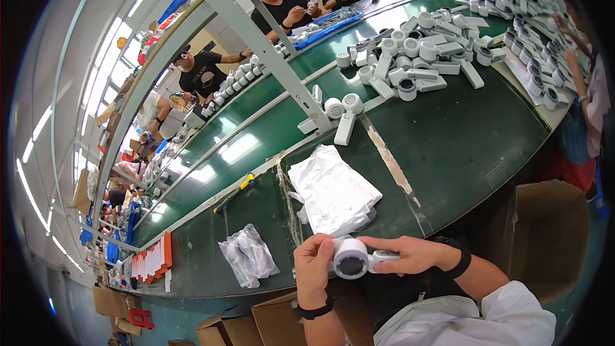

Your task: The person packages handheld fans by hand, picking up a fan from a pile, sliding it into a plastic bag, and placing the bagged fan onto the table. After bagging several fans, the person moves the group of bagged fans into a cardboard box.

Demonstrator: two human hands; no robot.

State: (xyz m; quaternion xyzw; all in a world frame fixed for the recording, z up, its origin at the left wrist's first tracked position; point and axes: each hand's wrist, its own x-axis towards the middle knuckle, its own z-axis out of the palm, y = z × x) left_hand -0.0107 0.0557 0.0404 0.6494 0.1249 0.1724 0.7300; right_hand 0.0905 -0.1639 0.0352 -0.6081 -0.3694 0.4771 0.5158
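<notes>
A: Grip first. Left hand (312, 263) wraps the round head of a white handheld device (351, 258), fingers curled tight round its side. Right hand (410, 255) pinches the handle end, fingers closed on it. Both hold it, in the air just off the near edge of the table (448, 147), close to the person's chest.

B: Anything hidden?

A: Handle mostly covered by the right fingers, can't make out its end. Left palm blocks the far side of the head. Dark round face in the head, detail too blurry to read.

B: Surface, room?

A: Long dark green table with a strip of tape along a seam. Stack of white bags (333, 195) just beyond the hands, a clear plastic bag (246, 253) to the left, a yellow-handled tool (234, 193) further out. Pile of like white devices (416, 57) far across, more on the right side. Open cardboard box (544, 230) at right. Other people sit along the far side of the line; metal frame overhead, strip lights at left.

B: Orientation?

A: Long axis runs left-right, roughly level. Head at the left, handle to the right. Dark face points toward the camera.
</notes>
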